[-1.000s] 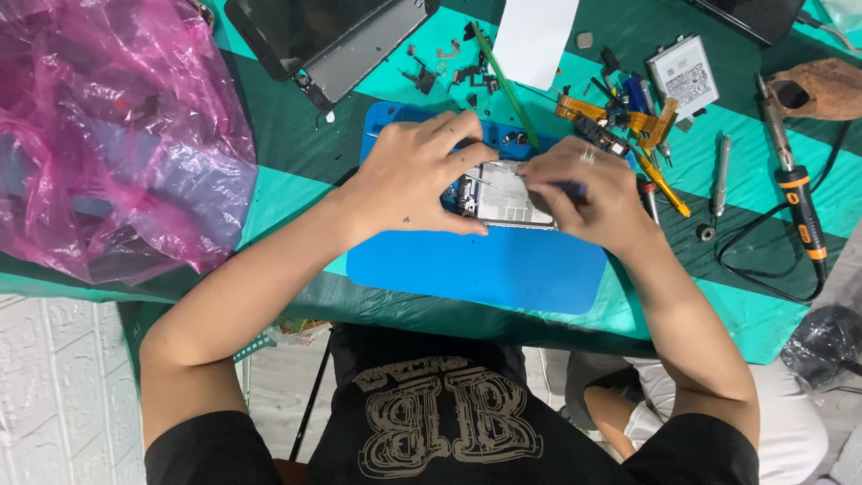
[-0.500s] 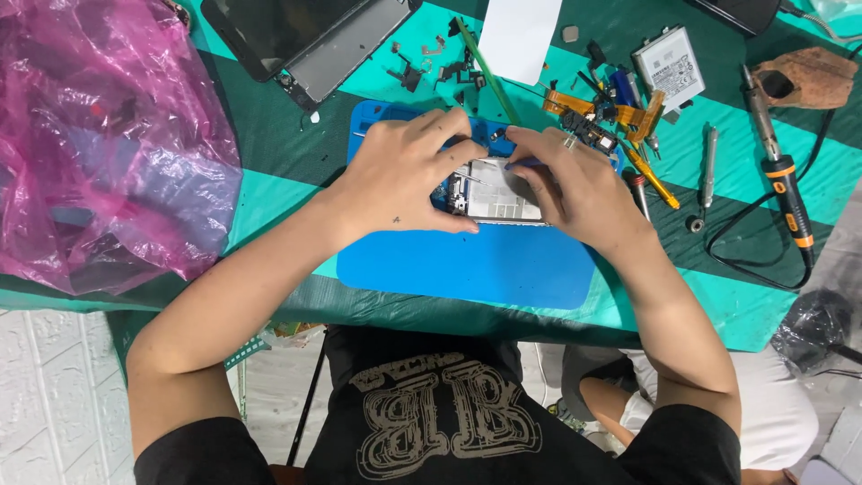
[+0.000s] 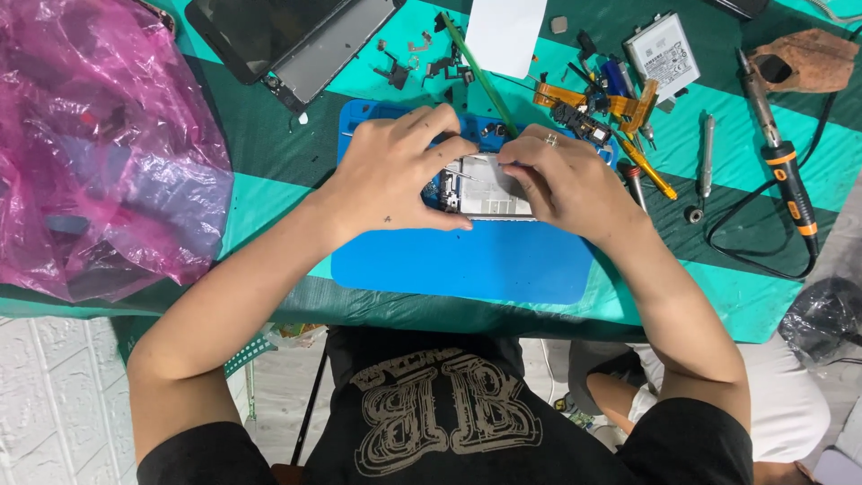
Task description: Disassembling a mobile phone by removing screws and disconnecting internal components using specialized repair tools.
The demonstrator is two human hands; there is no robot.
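An opened phone body [image 3: 485,187] with its insides showing lies on a blue work mat [image 3: 467,260]. My left hand [image 3: 395,171] curls around its left end, fingers over the top edge and thumb under the bottom edge. My right hand [image 3: 566,180], a ring on one finger, grips the right end, with fingertips pressed onto the phone's upper right part. Whether the right fingers pinch a small tool is hidden.
A pink plastic bag [image 3: 90,144] fills the left of the green table. A detached screen panel [image 3: 287,31] lies at the back. A white card [image 3: 505,31], a battery [image 3: 663,56], a green stick [image 3: 476,72], flex cables, screwdrivers [image 3: 707,153] and a soldering iron [image 3: 786,162] lie to the right.
The view shifted slightly. Both hands stayed on the phone, the left closing more around its left end; the blue tool seen near the right fingers a second ago is no longer visible.
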